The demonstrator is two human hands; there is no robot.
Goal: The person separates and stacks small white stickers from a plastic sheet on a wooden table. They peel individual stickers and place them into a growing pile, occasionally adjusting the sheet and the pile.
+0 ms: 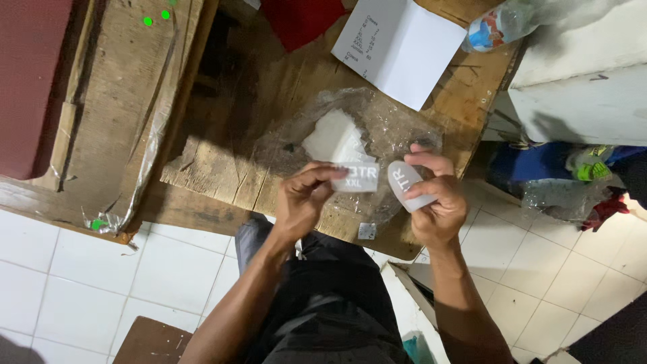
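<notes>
Worn wooden worktable, bearing a folded white paper sheet at far right and a crinkled clear plastic bag with a stack of white labels at its near edge. Left hand pinches a rectangular translucent printed label; right hand clasps a rounded translucent label just beside it.

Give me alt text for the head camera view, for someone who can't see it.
Seen from above, a person's left hand and right hand each hold a small white printed label over a clear plastic bag of labels on a worn wooden table.
</notes>
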